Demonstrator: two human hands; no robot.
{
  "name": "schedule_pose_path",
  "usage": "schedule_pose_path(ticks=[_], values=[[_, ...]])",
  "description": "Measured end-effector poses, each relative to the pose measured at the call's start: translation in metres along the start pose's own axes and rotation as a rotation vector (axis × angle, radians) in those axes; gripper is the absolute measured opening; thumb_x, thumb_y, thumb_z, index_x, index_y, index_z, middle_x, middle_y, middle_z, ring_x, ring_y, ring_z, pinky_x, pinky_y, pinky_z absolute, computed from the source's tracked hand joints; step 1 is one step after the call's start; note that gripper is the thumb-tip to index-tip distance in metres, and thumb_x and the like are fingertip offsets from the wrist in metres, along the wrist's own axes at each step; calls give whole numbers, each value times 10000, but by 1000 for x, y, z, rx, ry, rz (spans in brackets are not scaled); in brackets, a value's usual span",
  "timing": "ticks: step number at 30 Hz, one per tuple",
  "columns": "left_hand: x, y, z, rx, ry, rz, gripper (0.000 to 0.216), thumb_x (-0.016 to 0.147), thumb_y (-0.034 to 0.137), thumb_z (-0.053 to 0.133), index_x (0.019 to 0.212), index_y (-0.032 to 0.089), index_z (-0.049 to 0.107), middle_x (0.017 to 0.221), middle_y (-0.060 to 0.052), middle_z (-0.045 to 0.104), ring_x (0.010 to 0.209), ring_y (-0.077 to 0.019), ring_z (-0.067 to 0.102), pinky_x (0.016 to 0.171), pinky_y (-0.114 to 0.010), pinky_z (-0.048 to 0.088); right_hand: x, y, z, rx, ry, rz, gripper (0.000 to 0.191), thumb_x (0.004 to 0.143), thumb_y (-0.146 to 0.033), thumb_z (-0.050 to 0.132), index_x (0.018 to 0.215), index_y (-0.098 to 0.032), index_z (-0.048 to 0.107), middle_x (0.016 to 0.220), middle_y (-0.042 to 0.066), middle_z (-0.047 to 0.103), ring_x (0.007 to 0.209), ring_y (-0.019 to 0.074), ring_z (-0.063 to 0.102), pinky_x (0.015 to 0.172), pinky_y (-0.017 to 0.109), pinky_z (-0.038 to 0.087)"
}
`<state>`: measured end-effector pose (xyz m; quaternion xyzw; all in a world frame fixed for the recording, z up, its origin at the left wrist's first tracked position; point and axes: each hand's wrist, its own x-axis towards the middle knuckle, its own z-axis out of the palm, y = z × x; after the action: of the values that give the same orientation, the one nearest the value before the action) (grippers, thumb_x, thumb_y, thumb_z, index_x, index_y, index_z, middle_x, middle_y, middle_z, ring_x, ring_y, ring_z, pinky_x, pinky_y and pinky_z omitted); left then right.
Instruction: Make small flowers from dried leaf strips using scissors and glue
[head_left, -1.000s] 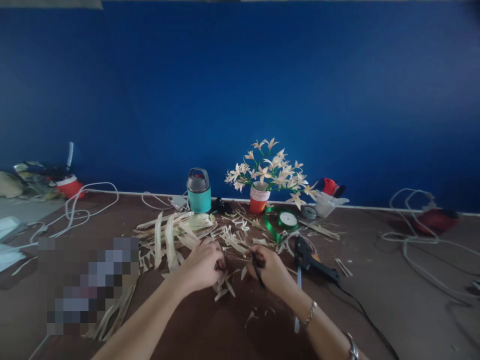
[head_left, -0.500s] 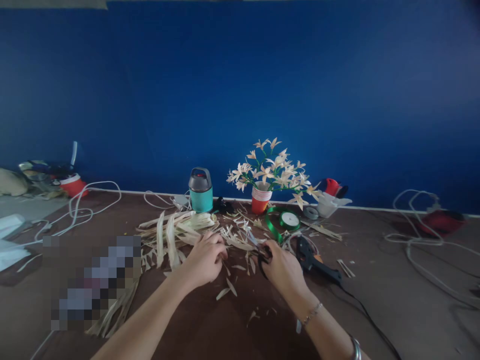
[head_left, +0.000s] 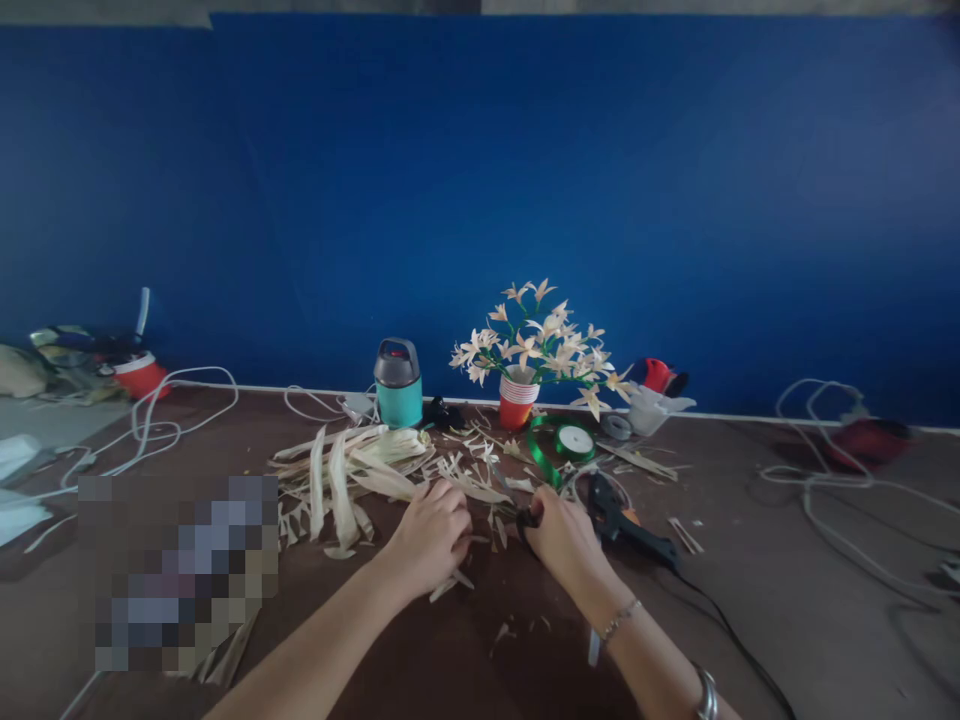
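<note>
My left hand (head_left: 431,535) rests curled on the brown floor, its fingers closed over pale dried leaf strips (head_left: 360,470) that lie in a heap ahead of it. My right hand (head_left: 561,535) is closed around black-handled scissors (head_left: 527,518), whose blades point toward the left hand and are mostly hidden. Small cut leaf scraps (head_left: 502,632) lie between my forearms. Just right of the right hand lies a black glue gun (head_left: 626,520) with its cable trailing to the lower right.
Against the blue wall stand a teal flask (head_left: 397,383), a red paper cup of handmade cream flowers (head_left: 534,350), a green ribbon roll (head_left: 571,441) and a white container (head_left: 651,408). White cables (head_left: 825,480) lie at the right and left. A blurred patch (head_left: 176,570) covers the lower left.
My left hand has shifted slightly right and closer to the right hand. The right hand turned the scissors, whose handles now show at its fingertips.
</note>
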<state>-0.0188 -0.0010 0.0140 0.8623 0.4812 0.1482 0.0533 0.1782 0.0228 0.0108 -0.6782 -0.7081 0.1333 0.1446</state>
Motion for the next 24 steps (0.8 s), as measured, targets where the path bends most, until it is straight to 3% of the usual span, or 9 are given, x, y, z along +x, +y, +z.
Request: schedule_pose_path(ticks=[9,18,24], values=[[0,-2,-3,-133,85,-83,116,696,85,545,717,192,585,755,-29,600,829,-205,519,747,-321,370,-5,-5,-2,-29,61,-30,118,681,-266,632,762,-210,568,698,40,657,701,215,609,567,258,314],[2,-8,6,-489,274,-243,83,720,143,550,700,199,609,709,-9,624,725,-175,580,706,-285,428,-6,-11,4,387,-113,-181,260,559,-215,706,776,-195,565,521,-68,479,487,118,441,447,206,266],[4,-4,11,-578,329,-225,143,745,172,574,820,215,689,764,-34,672,749,-186,611,727,-297,464,-8,-14,5,299,-69,-154,205,558,-213,703,722,-180,584,552,-46,504,536,126,455,491,213,284]])
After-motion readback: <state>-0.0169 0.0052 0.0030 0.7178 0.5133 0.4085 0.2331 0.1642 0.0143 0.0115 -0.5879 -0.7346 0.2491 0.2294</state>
